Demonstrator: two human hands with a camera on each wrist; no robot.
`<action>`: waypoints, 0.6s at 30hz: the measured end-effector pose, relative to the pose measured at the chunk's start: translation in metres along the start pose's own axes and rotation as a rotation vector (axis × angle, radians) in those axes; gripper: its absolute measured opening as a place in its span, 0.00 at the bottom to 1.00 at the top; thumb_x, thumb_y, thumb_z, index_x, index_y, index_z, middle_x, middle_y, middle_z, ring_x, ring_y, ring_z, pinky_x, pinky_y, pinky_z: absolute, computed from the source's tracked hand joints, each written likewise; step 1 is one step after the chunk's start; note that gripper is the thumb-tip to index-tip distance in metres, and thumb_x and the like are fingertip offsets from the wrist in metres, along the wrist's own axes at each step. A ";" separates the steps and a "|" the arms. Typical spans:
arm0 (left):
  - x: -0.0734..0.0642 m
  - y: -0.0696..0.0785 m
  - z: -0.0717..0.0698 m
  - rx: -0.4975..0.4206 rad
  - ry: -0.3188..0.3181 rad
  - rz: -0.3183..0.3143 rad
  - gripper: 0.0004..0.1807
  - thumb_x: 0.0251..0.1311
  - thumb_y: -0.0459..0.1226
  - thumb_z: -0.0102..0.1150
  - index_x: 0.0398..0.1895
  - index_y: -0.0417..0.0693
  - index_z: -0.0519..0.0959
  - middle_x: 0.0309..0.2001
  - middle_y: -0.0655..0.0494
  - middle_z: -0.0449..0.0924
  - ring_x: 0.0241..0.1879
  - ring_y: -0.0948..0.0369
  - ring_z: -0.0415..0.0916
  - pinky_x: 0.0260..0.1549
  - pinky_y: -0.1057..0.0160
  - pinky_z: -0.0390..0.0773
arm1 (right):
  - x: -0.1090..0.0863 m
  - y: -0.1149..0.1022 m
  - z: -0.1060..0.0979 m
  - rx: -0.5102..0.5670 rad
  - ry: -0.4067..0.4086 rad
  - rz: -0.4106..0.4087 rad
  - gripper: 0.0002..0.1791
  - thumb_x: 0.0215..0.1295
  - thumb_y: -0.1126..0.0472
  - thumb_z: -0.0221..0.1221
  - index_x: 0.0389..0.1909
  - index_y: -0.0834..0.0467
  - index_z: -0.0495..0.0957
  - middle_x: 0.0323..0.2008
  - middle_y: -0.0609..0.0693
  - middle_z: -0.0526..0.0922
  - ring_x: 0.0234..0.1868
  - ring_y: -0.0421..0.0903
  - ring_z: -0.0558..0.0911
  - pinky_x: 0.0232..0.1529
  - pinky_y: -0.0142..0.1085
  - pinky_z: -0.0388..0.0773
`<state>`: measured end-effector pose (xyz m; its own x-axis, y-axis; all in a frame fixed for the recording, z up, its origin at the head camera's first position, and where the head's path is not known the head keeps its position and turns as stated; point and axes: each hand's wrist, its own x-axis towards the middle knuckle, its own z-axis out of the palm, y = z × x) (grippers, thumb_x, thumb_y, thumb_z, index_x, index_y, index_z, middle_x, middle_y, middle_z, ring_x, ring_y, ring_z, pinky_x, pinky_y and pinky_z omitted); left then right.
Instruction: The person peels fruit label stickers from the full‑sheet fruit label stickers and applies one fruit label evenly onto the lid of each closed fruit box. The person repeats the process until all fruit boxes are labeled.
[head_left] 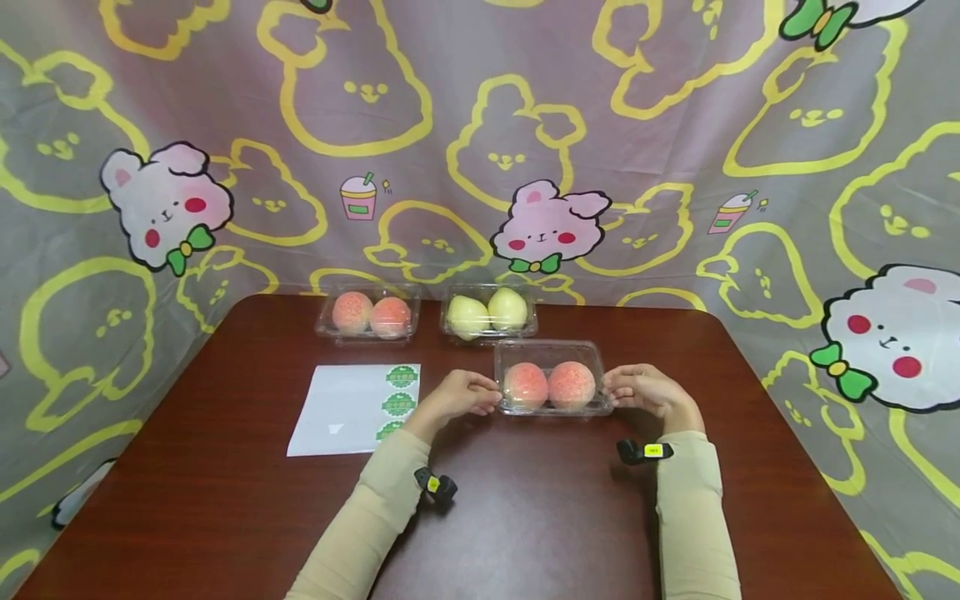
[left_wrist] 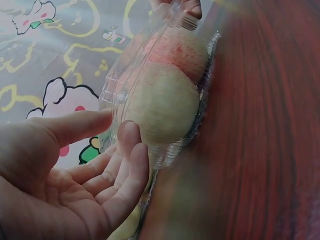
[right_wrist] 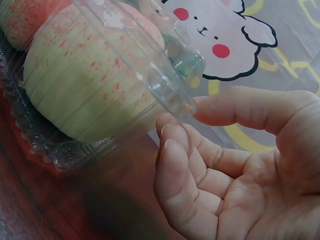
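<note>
A clear plastic clamshell box (head_left: 550, 350) with two pink-and-pale peaches (head_left: 572, 385) inside is at the middle of the table, between my two hands. My left hand (head_left: 463, 395) pinches its left end; in the left wrist view the thumb (left_wrist: 82, 125) and fingertips come together at the box edge. At the other end, my right hand (head_left: 647, 390) pinches the rim between thumb (right_wrist: 240, 107) and fingers, the lower fingers curled in below. Ribbed clear walls surround the peaches, seen close up in the right wrist view.
Behind, along the back edge, stand a clear box of two peaches (head_left: 352, 313) and another of two yellow-green fruits (head_left: 507, 309). A white sheet (head_left: 341, 408) with green round stickers (head_left: 402, 405) lies left of my left hand. A patterned curtain (head_left: 442, 179) hangs behind the brown table (head_left: 525, 517).
</note>
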<state>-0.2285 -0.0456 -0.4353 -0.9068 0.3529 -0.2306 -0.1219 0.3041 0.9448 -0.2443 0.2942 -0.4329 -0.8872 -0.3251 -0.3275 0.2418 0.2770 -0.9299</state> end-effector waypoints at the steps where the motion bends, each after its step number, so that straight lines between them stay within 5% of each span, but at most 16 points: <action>1: 0.000 -0.001 -0.001 -0.003 -0.001 -0.002 0.15 0.61 0.30 0.59 0.48 0.26 0.78 0.41 0.32 0.84 0.31 0.59 0.83 0.40 0.56 0.85 | 0.000 0.000 0.001 0.001 -0.004 0.000 0.06 0.68 0.65 0.54 0.41 0.62 0.77 0.28 0.40 0.83 0.30 0.37 0.81 0.38 0.31 0.82; 8: 0.001 -0.003 -0.003 -0.020 0.004 0.001 0.17 0.62 0.30 0.58 0.52 0.26 0.75 0.46 0.31 0.83 0.37 0.55 0.85 0.44 0.55 0.85 | 0.001 0.002 0.003 0.040 -0.014 -0.016 0.06 0.69 0.66 0.51 0.39 0.59 0.78 0.28 0.40 0.83 0.29 0.36 0.81 0.37 0.29 0.82; 18: 0.005 -0.005 0.001 -0.117 0.087 0.046 0.16 0.64 0.28 0.52 0.52 0.24 0.74 0.42 0.30 0.83 0.29 0.65 0.81 0.41 0.59 0.85 | 0.000 0.004 0.003 0.045 0.005 -0.046 0.06 0.69 0.66 0.52 0.40 0.60 0.78 0.28 0.40 0.83 0.29 0.36 0.82 0.36 0.28 0.83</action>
<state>-0.2322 -0.0442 -0.4419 -0.9434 0.2847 -0.1702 -0.1210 0.1823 0.9758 -0.2420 0.2924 -0.4369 -0.8997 -0.3320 -0.2836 0.2182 0.2208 -0.9506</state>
